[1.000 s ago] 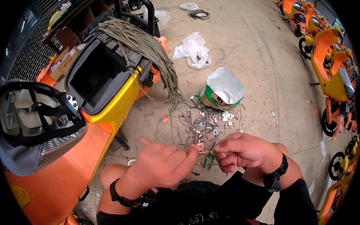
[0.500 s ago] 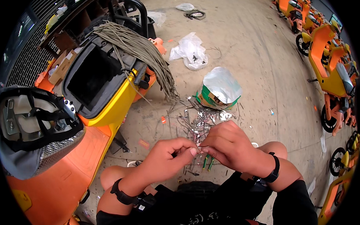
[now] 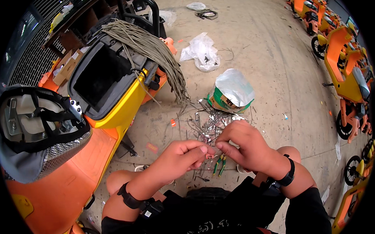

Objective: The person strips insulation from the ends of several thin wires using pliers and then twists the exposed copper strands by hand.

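In the head view, my left hand (image 3: pixel 182 158) is closed, thumb over forefinger, on a small reddish piece (image 3: pixel 208 156) too small to name. My right hand (image 3: pixel 240 146) is beside it, thumb and forefinger pinched near that piece; whatever is between them I cannot make out. Below my fingers lie green-handled pliers (image 3: pixel 218 166) on the concrete floor, among a scattered heap of thin dark strips and white scraps (image 3: pixel 202 122). An open green bag with a silvery lining (image 3: pixel 232 88) stands just beyond the heap.
At my left is an orange-yellow vehicle (image 3: pixel 61 175) with a black box, a coil of rope (image 3: pixel 150 52) and a grey bag (image 3: pixel 45 118). Rows of orange scooters (image 3: pixel 340 66) line the right. Clear plastic bags (image 3: pixel 202 54) and a cable coil (image 3: pixel 206 14) lie ahead.
My left hand has turned from back-up to thumb-up. My right hand has shifted inward and upward to meet it, and since half a second ago has edged slightly away from the left fingertips.
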{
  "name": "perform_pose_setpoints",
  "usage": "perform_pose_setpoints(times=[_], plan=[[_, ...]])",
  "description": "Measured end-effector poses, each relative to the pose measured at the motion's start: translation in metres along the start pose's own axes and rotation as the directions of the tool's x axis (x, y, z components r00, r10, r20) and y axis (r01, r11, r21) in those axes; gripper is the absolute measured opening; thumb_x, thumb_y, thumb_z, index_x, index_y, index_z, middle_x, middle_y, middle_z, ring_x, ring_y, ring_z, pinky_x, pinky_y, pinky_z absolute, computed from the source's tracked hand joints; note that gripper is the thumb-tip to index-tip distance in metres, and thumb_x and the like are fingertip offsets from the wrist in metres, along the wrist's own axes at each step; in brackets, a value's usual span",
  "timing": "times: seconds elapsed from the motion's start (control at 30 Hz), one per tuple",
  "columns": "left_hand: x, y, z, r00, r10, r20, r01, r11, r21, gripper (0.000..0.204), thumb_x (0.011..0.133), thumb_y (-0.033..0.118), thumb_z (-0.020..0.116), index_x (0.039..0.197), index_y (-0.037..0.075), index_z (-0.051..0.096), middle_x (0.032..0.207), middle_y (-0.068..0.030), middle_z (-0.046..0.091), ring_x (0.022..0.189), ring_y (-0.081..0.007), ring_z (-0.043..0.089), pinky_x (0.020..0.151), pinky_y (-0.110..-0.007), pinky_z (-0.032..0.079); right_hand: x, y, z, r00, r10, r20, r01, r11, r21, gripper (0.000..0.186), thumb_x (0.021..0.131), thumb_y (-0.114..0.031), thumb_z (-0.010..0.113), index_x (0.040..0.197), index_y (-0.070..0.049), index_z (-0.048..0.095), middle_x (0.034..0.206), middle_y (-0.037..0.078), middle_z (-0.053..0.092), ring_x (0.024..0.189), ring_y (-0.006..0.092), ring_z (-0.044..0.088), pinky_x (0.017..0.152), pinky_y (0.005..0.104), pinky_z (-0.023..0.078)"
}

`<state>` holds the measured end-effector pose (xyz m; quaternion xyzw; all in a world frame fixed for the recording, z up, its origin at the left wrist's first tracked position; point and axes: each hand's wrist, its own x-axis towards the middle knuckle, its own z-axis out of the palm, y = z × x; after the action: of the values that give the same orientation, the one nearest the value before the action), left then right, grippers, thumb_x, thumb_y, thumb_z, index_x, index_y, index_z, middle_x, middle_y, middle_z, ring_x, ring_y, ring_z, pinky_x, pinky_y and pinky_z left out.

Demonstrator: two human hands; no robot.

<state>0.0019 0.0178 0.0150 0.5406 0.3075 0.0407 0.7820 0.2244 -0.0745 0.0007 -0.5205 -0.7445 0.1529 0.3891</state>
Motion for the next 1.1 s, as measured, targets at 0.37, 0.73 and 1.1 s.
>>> perform_pose_setpoints(times=[0.37,0.73,1.1], plan=[[-0.003,0.007,-0.001,0.996,-0.039,-0.077,0.035,0.998,-0.055,0.026,0.107,0.019,0.05,0.115,0.0,0.066,0.075,0.0042,0.049,0.063,-0.0038,0.038,0.058,-0.018,0.033,0.01,0.01,-0.022,0.891,0.333,-0.309,-0.293,0.941,0.168,0.013,0.096,-0.011,0.069,0.091,0.0,0.066,0.083,0.009,0.067,0.074,0.0172,0.063,0.07,0.0312,0.051],[0.009,-0.016,0.008,0.966,0.13,-0.223,-0.184,0.953,-0.241,0.029,0.109,0.024,0.051,0.12,0.0,0.063,0.086,-0.0017,0.06,0.076,-0.0127,0.054,0.072,-0.026,0.047,0.003,-0.006,0.013,0.965,0.241,-0.104,-0.208,0.944,0.258,0.01,0.091,-0.011,0.073,0.093,-0.003,0.068,0.084,0.01,0.067,0.075,0.0245,0.066,0.067,0.0341,0.052],[0.011,-0.017,0.009,0.982,0.094,-0.162,-0.129,0.966,-0.222,0.034,0.109,0.019,0.05,0.134,-0.001,0.057,0.09,-0.0016,0.057,0.076,-0.0111,0.049,0.071,-0.025,0.044,0.003,-0.011,0.026,0.92,0.392,-0.014,-0.38,0.9,0.211,0.018,0.089,-0.018,0.075,0.084,-0.002,0.069,0.073,0.009,0.066,0.06,0.0193,0.061,0.056,0.0321,0.049]])
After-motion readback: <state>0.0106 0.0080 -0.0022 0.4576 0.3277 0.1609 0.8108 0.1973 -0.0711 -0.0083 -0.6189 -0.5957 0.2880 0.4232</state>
